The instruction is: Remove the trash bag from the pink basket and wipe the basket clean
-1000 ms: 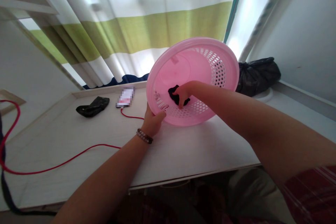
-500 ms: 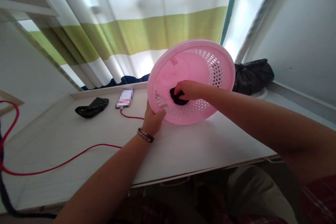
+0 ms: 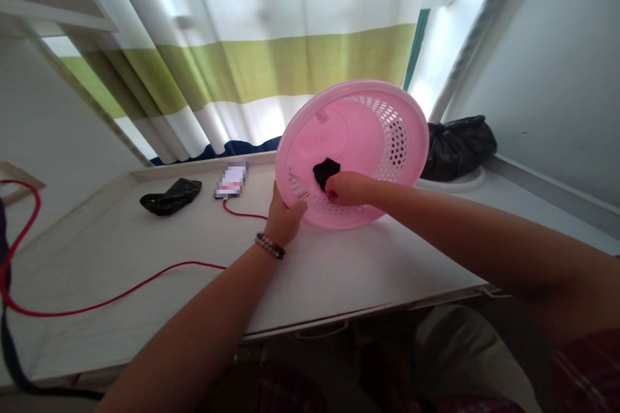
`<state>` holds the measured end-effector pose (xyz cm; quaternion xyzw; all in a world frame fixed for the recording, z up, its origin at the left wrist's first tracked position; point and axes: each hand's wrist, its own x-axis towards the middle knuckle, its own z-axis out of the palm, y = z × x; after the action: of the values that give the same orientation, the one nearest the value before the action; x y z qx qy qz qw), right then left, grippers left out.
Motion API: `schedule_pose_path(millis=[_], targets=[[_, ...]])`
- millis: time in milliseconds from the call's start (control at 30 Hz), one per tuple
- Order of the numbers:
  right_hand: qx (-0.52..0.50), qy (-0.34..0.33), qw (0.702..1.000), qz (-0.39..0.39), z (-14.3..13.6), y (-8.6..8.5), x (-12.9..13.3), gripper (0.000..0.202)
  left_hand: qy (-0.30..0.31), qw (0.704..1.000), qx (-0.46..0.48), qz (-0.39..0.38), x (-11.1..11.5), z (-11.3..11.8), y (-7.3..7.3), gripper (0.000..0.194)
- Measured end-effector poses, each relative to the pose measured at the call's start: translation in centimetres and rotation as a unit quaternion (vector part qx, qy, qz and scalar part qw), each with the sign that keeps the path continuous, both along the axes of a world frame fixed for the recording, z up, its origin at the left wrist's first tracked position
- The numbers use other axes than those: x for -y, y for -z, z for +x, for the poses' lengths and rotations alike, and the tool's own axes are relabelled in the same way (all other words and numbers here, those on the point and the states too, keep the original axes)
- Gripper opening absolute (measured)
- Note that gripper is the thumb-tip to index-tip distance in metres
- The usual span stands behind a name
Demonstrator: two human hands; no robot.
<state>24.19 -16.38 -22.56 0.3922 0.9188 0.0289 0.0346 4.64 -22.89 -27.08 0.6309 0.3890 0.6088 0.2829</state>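
Observation:
A pink plastic basket (image 3: 320, 132) with perforated sides is tipped on the white desk, its mouth facing me. My left hand (image 3: 285, 216), with a beaded bracelet at the wrist, grips the lower left of its rim, thumb in front and fingers hidden behind. Inside the basket is a small crumpled piece of black cloth (image 3: 325, 171). My right hand (image 3: 346, 188) reaches into the basket with curled fingers and pinches the cloth at its lower right edge. The fingertips are partly hidden.
A black plastic bag (image 3: 172, 197) and a phone (image 3: 231, 179) on a red cable (image 3: 145, 284) lie to the left on the white desk (image 3: 314, 277). Behind the basket, at right, rests a bulky black bag (image 3: 458, 147). A striped curtain (image 3: 271, 64) hangs at the back.
My right hand has shifted down to the lower right edge of the black cloth, so more of the cloth shows. My left hand keeps its grip on the rim.

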Motion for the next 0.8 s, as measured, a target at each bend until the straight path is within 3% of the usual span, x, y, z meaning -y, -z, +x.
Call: schedule_pose_path(millis=[233,433,800], targets=[[0.017,-0.021,0.999,0.027,0.4,0.2,0.9,0.022,-0.006,1.000,-0.004,-0.003,-0.1,0.0,0.2,0.063],[-0.011,0.039,0.999,-0.025,1.6,-1.4,1.5,0.021,-0.009,1.000,-0.004,0.002,0.0,0.0,0.0,0.063],[-0.008,-0.010,0.999,-0.050,1.3,-1.0,2.2,0.023,-0.015,1.000,-0.009,0.002,0.2,0.0,-0.2,0.063]])
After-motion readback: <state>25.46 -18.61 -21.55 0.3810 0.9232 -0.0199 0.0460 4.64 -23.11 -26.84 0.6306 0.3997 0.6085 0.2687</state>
